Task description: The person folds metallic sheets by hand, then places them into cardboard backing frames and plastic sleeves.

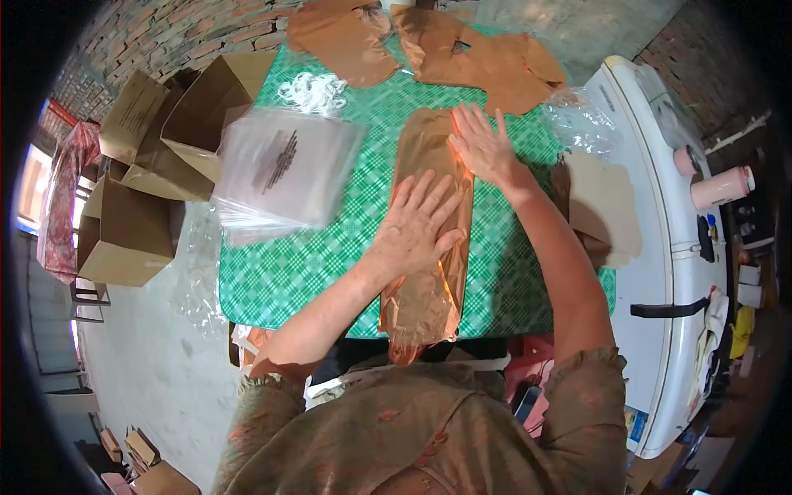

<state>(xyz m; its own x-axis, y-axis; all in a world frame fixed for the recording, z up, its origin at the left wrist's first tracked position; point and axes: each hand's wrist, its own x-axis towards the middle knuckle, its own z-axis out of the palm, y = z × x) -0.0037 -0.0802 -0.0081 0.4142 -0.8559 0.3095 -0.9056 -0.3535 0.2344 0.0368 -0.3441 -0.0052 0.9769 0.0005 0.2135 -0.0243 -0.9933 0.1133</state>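
A long folded piece of shiny copper-coloured material lies lengthwise on the green checked tablecloth, its near end hanging over the front edge. My left hand rests flat on its middle, fingers spread. Farther up, my right hand lies flat along its right edge near the far end, fingers spread too. Neither hand grips anything. To the left is a stack of clear plastic bags with dark print. White looped ties sit in a pile behind the bags.
More brown-orange pieces lie at the table's far side. Crumpled clear plastic and a beige piece are at the right, beside a white appliance. Open cardboard boxes stand at the left.
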